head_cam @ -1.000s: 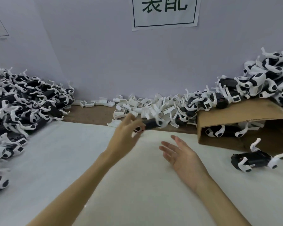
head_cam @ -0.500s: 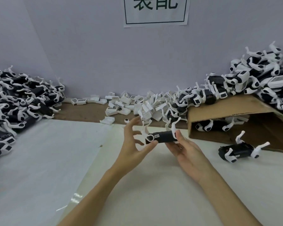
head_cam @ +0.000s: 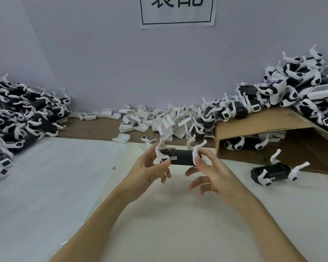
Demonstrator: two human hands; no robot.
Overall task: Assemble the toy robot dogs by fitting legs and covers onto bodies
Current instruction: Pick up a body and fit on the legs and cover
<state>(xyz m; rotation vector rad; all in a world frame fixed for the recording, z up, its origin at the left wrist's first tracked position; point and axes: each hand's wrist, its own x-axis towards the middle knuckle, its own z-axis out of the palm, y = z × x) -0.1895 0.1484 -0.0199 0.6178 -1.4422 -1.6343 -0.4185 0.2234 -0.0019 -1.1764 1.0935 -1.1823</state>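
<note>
Above the middle of the table I hold a black toy dog body (head_cam: 181,157) with white legs sticking up at both ends. My left hand (head_cam: 150,170) grips its left end with thumb and fingers. My right hand (head_cam: 212,173) pinches the white leg at its right end. Behind them lies a heap of white covers (head_cam: 159,120). Another black dog body with white legs (head_cam: 275,172) lies on the table to the right.
A big pile of black-and-white dogs (head_cam: 17,114) fills the left side. More dogs (head_cam: 301,87) are heaped on a tipped cardboard box (head_cam: 254,125) at the right. A white sheet (head_cam: 45,176) covers the table; a paper sign (head_cam: 177,11) hangs on the wall.
My left hand brought the dog body from the pile toward me. My right hand came up and took hold of its right end; both hands now hold it.
</note>
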